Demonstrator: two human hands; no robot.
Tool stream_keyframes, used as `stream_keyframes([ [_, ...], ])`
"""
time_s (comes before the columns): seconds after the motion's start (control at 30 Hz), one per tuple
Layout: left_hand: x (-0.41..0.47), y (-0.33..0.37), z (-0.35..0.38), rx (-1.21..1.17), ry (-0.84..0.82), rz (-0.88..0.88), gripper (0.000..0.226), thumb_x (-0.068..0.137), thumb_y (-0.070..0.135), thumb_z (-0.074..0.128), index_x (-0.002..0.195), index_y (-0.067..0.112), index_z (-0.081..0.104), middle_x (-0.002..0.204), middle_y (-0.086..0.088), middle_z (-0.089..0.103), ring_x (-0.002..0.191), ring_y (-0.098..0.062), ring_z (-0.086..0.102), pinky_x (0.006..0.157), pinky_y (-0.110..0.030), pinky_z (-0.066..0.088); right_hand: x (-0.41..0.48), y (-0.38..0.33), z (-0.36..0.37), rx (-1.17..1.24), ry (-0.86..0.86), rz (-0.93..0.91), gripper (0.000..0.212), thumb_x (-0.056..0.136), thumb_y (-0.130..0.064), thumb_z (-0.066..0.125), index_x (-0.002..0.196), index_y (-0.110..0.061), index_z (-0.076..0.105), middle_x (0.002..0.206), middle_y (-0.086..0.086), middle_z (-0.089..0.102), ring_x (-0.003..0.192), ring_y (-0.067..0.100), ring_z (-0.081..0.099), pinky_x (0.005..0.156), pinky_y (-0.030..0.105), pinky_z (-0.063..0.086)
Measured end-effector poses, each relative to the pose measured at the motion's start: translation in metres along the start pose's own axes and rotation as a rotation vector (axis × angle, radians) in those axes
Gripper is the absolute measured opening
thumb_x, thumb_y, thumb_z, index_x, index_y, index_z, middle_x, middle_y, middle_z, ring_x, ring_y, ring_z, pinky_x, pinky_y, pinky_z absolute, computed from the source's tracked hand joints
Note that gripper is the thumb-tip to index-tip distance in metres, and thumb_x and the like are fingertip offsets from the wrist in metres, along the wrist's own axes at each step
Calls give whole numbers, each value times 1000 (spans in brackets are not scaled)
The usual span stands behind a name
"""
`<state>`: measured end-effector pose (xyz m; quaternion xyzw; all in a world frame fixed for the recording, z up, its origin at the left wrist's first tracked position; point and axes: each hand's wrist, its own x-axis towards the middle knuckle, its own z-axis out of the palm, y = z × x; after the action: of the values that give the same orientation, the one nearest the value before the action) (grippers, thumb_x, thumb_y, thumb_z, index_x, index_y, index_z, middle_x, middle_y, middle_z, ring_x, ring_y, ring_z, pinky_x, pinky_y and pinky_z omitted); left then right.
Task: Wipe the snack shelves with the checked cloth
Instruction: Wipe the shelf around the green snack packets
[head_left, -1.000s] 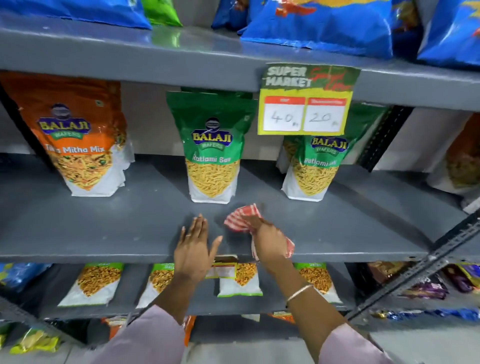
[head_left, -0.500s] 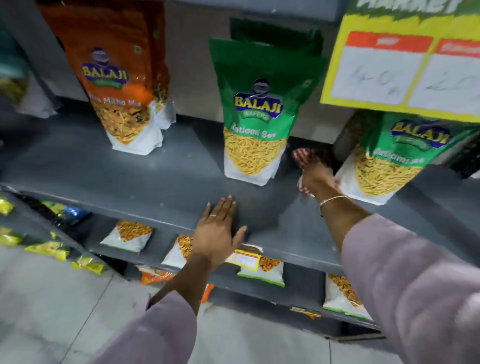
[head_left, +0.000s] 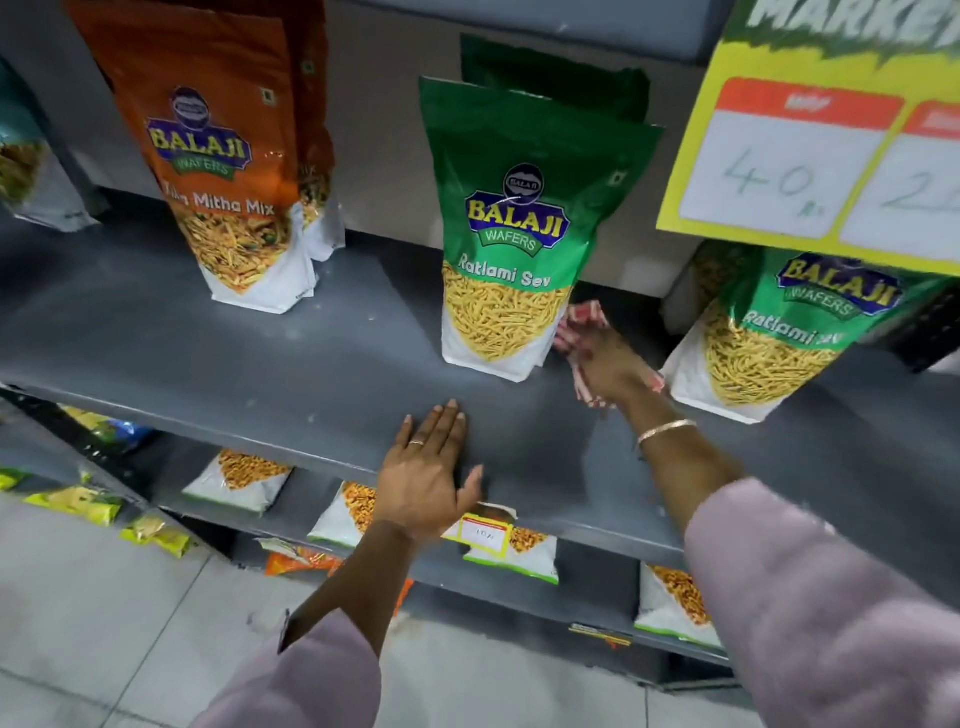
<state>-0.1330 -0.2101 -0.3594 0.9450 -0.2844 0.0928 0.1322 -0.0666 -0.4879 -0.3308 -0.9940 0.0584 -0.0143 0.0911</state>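
The grey metal snack shelf (head_left: 260, 353) runs across the view. My right hand (head_left: 610, 361) reaches deep onto it, between two green Ratlami Sev bags, and grips the red-and-white checked cloth (head_left: 582, 319), pressed against the shelf surface. The cloth is partly hidden under my fingers. My left hand (head_left: 428, 475) lies flat, fingers spread, on the shelf's front edge and holds nothing.
A middle green Ratlami Sev bag (head_left: 514, 234) stands just left of the cloth, another (head_left: 779, 332) to its right. An orange Mitha Mix bag (head_left: 228, 156) stands further left. A yellow price sign (head_left: 810, 156) hangs at upper right. Lower shelves hold small snack packets (head_left: 239, 480).
My right hand with the cloth has gone from the shelf's front edge to the back, between the green bags. The view has moved closer and leftward. The left hand stays flat.
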Motion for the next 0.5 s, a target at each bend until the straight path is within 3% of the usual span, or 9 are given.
stream_keyframes([
  [0.13, -2, 3, -7, 10, -69, -1, 62, 78, 39, 37, 115, -2, 64, 123, -18, 61, 110, -30, 61, 100, -40, 26, -85, -30, 0, 244, -6, 132, 43, 101, -25, 39, 145, -25, 39, 156, -2, 31, 144, 22, 31, 118, 34, 26],
  [0.27, -3, 6, -9, -10, -68, 2, 60, 78, 37, 36, 113, -3, 65, 121, -19, 62, 109, -32, 61, 101, -41, 26, -156, -61, -12, 395, -71, 129, 41, 98, -18, 50, 136, -32, 50, 150, -7, 43, 135, 18, 45, 109, 27, 35],
  [0.33, -4, 6, -9, -17, -49, 5, 59, 79, 34, 36, 112, -4, 66, 120, -20, 63, 108, -32, 62, 101, -41, 25, -184, -67, -22, 564, -213, 111, 40, 97, -13, 51, 136, -24, 53, 144, -4, 51, 131, 16, 48, 103, 25, 37],
  [0.4, -4, 6, -9, -14, -26, 8, 57, 79, 32, 36, 110, -5, 66, 118, -20, 63, 107, -32, 63, 100, -41, 25, -197, -59, -40, 908, -414, 29, 39, 97, -7, 47, 136, -9, 52, 139, 7, 55, 128, 19, 52, 107, 30, 39],
  [0.43, -5, 7, -8, -16, -23, 7, 57, 79, 31, 35, 110, -5, 66, 118, -20, 64, 107, -32, 63, 100, -41, 26, -200, -56, -53, 1046, -420, 14, 39, 97, -8, 45, 135, -8, 52, 139, 6, 55, 128, 19, 53, 110, 32, 39],
  [0.5, -5, 7, -7, -25, -36, -5, 58, 79, 31, 34, 110, -5, 66, 119, -20, 63, 108, -32, 62, 100, -43, 31, -189, -41, -68, 1260, -239, 154, 35, 99, -11, 39, 129, -14, 57, 137, 0, 57, 124, 16, 56, 108, 30, 44],
])
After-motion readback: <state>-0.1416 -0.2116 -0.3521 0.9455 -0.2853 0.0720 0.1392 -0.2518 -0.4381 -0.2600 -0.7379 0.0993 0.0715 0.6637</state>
